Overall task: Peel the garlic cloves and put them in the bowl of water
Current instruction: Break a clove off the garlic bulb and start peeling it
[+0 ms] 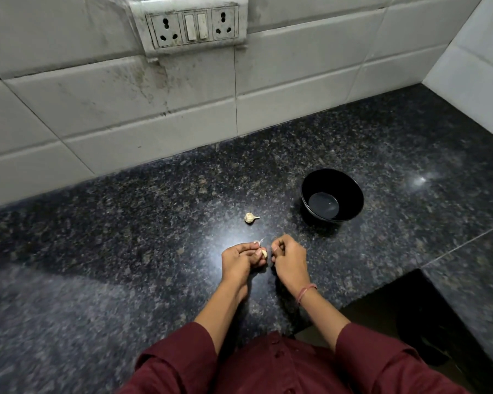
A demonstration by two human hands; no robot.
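Note:
My left hand [239, 261] pinches a small pale garlic clove [264, 253] at its fingertips, with a wisp of papery skin sticking up above the thumb. My right hand [288, 258] is just to the right, fingers curled toward the clove; what it holds is hidden. A garlic bulb [250, 217] lies on the dark granite counter [125, 237] a little beyond my hands. A black bowl [332, 177] with a shallow pool of water stands to the right, farther back.
A white tiled wall with a socket panel [194, 25] rises behind the counter. The counter has a cut-out corner at the lower right [410, 322], dropping to a dark floor area.

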